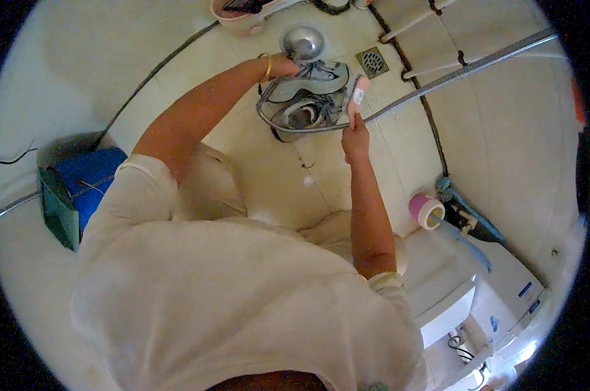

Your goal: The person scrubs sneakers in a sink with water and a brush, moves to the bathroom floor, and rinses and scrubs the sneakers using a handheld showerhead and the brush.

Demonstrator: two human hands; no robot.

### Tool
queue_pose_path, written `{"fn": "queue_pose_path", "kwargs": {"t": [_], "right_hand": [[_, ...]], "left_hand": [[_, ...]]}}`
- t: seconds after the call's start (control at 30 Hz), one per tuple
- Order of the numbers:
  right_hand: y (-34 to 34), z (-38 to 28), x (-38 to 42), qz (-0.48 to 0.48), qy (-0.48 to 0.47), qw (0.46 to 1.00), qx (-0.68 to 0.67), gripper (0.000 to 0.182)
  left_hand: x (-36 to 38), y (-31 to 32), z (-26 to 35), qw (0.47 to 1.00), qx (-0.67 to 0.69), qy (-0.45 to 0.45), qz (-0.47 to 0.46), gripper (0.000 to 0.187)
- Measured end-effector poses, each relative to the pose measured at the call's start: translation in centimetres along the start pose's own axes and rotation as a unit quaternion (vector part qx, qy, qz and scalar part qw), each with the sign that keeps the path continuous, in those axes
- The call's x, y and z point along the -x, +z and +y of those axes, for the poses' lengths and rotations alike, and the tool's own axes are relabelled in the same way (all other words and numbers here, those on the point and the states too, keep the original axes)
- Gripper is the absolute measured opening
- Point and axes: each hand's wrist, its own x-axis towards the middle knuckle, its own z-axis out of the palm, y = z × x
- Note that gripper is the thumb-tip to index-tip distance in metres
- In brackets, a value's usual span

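Shoes, two, lie on the tiled floor beside one pink brush.
Their long axes run roughly side to side; the brush's handle points toward the person, clamped in the right hand's fingers. One hose loops around them. The left hand reaches the farther shoe, finger closure unclear, near one metal bowl.

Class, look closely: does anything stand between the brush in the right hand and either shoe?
Nothing visible stands between the brush in the right hand and the farther shoe. At the nearer shoe, the grey hose partly does, crossing its near side.
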Motion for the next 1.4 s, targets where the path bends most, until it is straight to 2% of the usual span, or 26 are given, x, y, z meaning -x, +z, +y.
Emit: {"fn": "queue_pose_path", "kwargs": {"t": [0.03, 0.07, 0.1, 0.17, 0.27, 0.3, 0.37, 0.4, 0.5, 0.53, 0.6, 0.67, 0.7, 0.8, 0.83, 0.9, 0.93, 1.03, 1.13, 1.23, 1.27, 1.37, 1.4], "right_hand": [[0.1, 0.2, 0.0, 0.001, -0.008, 1.000, 0.012, 0.048], [0.2, 0.7, -0.1, 0.001, -0.016, 1.000, 0.024, 0.048], [0.1, 0.5, -0.1, 0.002, -0.024, 0.999, 0.036, 0.048], [0.0, -0.2, 0.5, 0.035, -0.100, 0.994, 0.012, 0.048], [-0.1, -0.4, 1.9, 0.047, -0.165, 0.985, -0.020, 0.048], [-0.2, -0.6, 2.5, 0.044, -0.179, 0.982, -0.031, 0.048], [-0.6, -1.4, 3.9, 0.029, -0.102, 0.993, -0.052, 0.039], [-0.9, -2.1, 4.6, 0.022, -0.065, 0.996, -0.062, 0.034], [-0.7, -3.4, 5.8, 0.095, 0.004, 0.986, -0.136, 0.017], [-0.6, -3.1, 5.5, 0.115, 0.002, 0.983, -0.145, 0.016], [-0.7, -1.5, 4.8, 0.156, -0.001, 0.975, -0.158, 0.019], [-0.7, -0.6, 3.9, 0.107, 0.073, 0.959, -0.251, 0.018], [-0.6, -0.8, 3.4, 0.082, 0.109, 0.945, -0.298, 0.017], [0.2, -2.7, 0.6, -0.015, 0.106, 0.862, -0.496, 0.017], [0.6, -3.8, -0.1, 0.003, 0.093, 0.868, -0.487, 0.017], [1.4, -6.1, -1.5, 0.040, 0.066, 0.878, -0.472, 0.018], [2.2, -5.3, -2.5, 0.025, 0.089, 0.880, -0.467, 0.017], [3.8, -4.2, -3.9, 0.026, 0.067, 0.910, -0.409, 0.017], [4.7, -5.0, -2.0, -0.025, 0.093, 0.861, -0.499, 0.017], [5.3, -6.6, 1.2, 0.024, 0.121, 0.880, -0.459, 0.017], [7.5, -4.4, 1.1, 0.064, 0.060, 0.922, -0.377, 0.016], [6.9, -5.8, 3.5, 0.023, 0.035, 0.912, -0.409, 0.017], [6.1, -6.5, 3.6, -0.020, 0.056, 0.926, -0.372, 0.019]], "left_hand": [[2.2, -0.3, 1.6, 0.997, 0.074, -0.036, 0.002, 0.018], [-1.4, -0.4, -2.6, 0.995, 0.099, -0.001, 0.008, 0.015], [-1.3, -0.2, -3.2, 0.990, 0.138, -0.021, 0.017, 0.015], [-1.5, 0.1, -4.2, 0.974, 0.215, -0.062, 0.033, 0.018], [2.7, -0.6, -1.8, 0.981, 0.180, -0.076, 0.017, 0.018], [2.9, -1.0, -2.0, 0.982, 0.177, -0.060, -0.031, 0.018], [3.0, -1.9, -2.4, 0.977, 0.169, -0.025, -0.126, 0.018], [3.4, -2.0, -2.3, 0.978, 0.118, -0.013, -0.173, 0.023], [3.8, -0.5, -2.9, 0.972, 0.170, -0.031, -0.160, 0.015], [3.0, -0.3, -4.0, 0.976, 0.141, -0.052, -0.158, 0.014], [2.2, -0.1, -5.1, 0.979, 0.100, 0.051, -0.173, 0.014], [1.8, -0.1, -5.3, 0.972, 0.095, 0.100, -0.192, 0.015], [2.2, -0.3, -4.7, 0.968, 0.110, 0.097, -0.203, 0.015], [2.8, -0.5, -3.6, 0.952, 0.241, 0.003, -0.186, 0.015], [2.8, -0.5, -3.6, 0.938, 0.298, -0.042, -0.173, 0.015], [2.8, -0.9, -3.8, 0.917, 0.360, -0.055, -0.165, 0.013], [2.8, -1.2, -4.1, 0.904, 0.390, -0.062, -0.161, 0.012], [2.8, -2.4, -4.6, 0.873, 0.429, -0.085, -0.217, 0.010], [3.1, -2.0, -4.9, 0.877, 0.446, -0.086, -0.158, 0.015], [2.3, -1.6, -4.6, 0.851, 0.467, -0.144, -0.191, 0.016], [2.4, -1.2, -4.4, 0.836, 0.500, -0.156, -0.161, 0.017], [2.0, -0.9, -4.6, 0.846, 0.492, -0.151, -0.140, 0.017], [1.7, -0.9, -4.9, 0.860, 0.468, -0.148, -0.140, 0.017]]}}
